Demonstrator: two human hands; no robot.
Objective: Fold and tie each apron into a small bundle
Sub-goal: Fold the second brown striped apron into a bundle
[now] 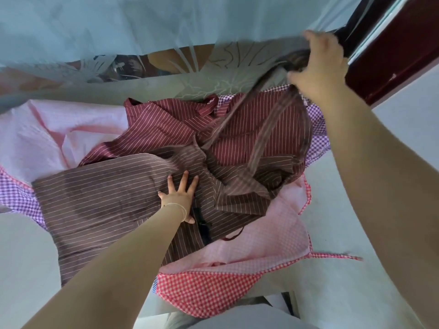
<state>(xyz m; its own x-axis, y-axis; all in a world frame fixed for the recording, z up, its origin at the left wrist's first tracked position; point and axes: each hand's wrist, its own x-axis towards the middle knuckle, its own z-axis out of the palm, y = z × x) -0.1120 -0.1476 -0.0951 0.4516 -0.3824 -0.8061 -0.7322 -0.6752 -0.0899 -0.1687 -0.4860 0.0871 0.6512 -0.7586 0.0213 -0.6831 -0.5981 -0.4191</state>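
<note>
A brown pinstriped apron (102, 198) lies spread on top of a pile of aprons on the white table (344, 222). My left hand (179, 197) presses flat on it with fingers spread. My right hand (318, 65) is raised at the upper right and grips the brown apron's straps (259, 129), which stretch taut and blurred down to the cloth. Under it lie a maroon striped apron (161, 122), a pink apron with red gingham trim (237, 260) and a purple gingham one (16, 195).
A pale blue curtain (118, 24) hangs across the back above a patterned glass panel (213, 67). A dark red wooden frame (384, 67) stands at the upper right, close to my raised hand. Bare table shows at the left and right of the pile.
</note>
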